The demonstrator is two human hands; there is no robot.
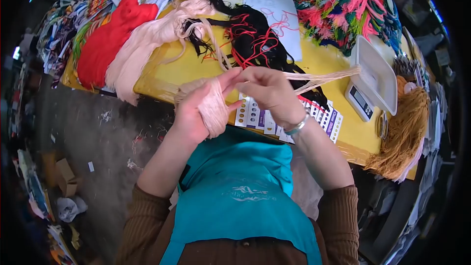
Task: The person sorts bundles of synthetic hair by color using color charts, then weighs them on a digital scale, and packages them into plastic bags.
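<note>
Pale pink thread [214,110] is wound in a thick band around the palm of my left hand [189,113]. My right hand [270,93] is closed in a pinch close to the left fingertips, on what appears to be the same thread. Loose pale strands [333,74] stretch from behind the right hand toward the white scale tray. Another pale length [211,37] runs from the left fingers up to the pale pink hank [152,34] on the table. Where the right fingertips meet the thread is partly hidden.
A red hank [115,39] lies left on the yellow table [164,76], black and red threads [255,39] in the middle. Punched cards [255,115] lie below my hands. A scale [360,100] with a white tray [380,83], brown thread [405,132] and multicoloured thread [343,5] are right.
</note>
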